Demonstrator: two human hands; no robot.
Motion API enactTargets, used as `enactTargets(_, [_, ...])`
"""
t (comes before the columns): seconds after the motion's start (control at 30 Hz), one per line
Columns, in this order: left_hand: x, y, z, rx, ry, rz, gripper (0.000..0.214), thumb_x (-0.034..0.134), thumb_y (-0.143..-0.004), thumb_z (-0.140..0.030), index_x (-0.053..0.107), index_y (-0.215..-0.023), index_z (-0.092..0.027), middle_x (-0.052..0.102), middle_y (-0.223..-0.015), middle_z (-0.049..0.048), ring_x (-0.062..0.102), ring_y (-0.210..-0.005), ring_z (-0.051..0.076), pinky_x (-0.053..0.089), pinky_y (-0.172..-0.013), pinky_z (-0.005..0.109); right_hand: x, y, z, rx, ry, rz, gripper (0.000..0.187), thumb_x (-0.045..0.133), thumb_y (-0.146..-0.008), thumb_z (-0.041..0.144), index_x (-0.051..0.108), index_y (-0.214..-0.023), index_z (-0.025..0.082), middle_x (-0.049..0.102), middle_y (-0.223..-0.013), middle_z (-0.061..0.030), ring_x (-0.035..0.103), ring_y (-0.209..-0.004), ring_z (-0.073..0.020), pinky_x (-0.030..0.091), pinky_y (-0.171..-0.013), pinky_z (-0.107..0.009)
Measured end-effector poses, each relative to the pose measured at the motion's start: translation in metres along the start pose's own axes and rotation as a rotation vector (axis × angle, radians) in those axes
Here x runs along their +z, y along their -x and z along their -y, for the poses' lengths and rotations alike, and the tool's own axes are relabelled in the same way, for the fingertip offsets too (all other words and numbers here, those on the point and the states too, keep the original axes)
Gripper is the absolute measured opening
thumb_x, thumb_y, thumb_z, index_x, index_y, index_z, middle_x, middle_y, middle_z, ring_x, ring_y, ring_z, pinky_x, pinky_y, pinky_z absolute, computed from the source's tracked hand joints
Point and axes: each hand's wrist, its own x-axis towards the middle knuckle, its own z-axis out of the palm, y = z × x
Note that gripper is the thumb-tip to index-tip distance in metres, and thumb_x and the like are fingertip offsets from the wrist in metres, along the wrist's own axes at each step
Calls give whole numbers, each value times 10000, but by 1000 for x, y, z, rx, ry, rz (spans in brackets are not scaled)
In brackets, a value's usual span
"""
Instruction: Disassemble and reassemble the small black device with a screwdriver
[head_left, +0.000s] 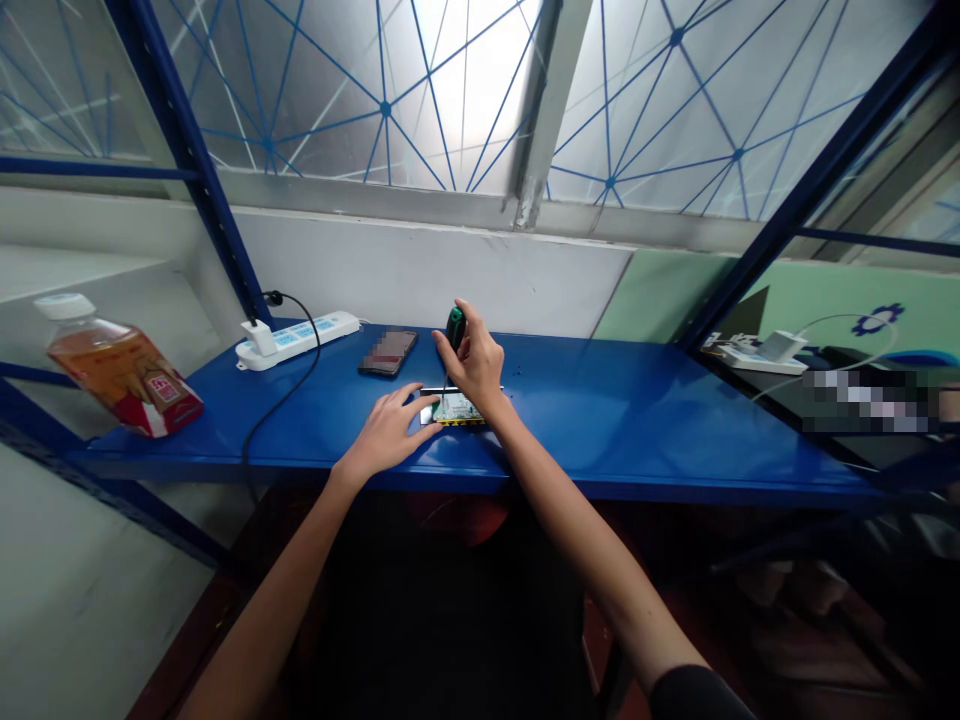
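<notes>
My right hand (474, 358) is closed around a screwdriver (454, 328) with a dark green handle. The tool stands nearly upright, its thin shaft pointing down at a circuit board (459, 406). Whether the tip sits in a screw is too small to tell. The board lies flat near the front of the blue table, pale on top with yellow marks along its near edge. My left hand (388, 425) holds the board's left end between thumb and fingers. Part of the board's right end is hidden behind my right wrist.
On the blue table (615, 420), a phone (388, 354) lies behind my left hand. A white power strip (300, 338) with a black cable is farther left, near a drink bottle (124, 370). Tiny dark bits (517, 371) lie right of my hands. Blue posts frame both sides.
</notes>
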Motion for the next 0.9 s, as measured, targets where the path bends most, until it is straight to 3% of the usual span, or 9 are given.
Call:
enactTargets(0.2, [-1,0,-1,-2,7,-1,450,517,-938,-499,591,-1322,-276,477,-1458,89,470,-1321,304,382,-1090,472,0,0,0,19,-34,8,537,389,-975,387,351,-1491,245,702,-1022,-83,594,-629,-150,457,-621,-302])
enactTargets(0.4, [-2,0,-2,-5,1,5,457,514,-944,-492,582,-1333,-263,461,-1472,103,456,-1335,306,381,-1086,474,1,0,-2,17,-7,-6,548,467,-954,439,394,-1464,252,701,-996,-75,601,-628,-150,455,-599,-293])
enactTargets(0.53, [-1,0,-2,-9,-10,4,511,516,-940,-499,530,-1387,-251,465,-1469,105,458,-1332,305,381,-1087,463,0,0,-1,-9,12,4,521,412,-977,400,380,-1475,252,702,-949,-64,601,-634,-155,461,-616,-296])
enactTargets(0.77, [2,-1,2,0,-35,3,511,494,-942,-534,567,-1352,-239,463,-1473,111,460,-1330,312,376,-1092,467,1,0,-1,60,-22,-4,585,477,-944,445,355,-1482,250,697,-980,-66,576,-583,-138,453,-582,-295])
enactTargets(0.9, [2,-1,2,0,-38,3,520,481,-946,-544,577,-1347,-229,468,-1468,123,459,-1332,318,380,-1089,475,1,1,-2,30,8,1,567,483,-947,449,383,-1468,251,696,-1027,-78,603,-635,-145,467,-609,-291])
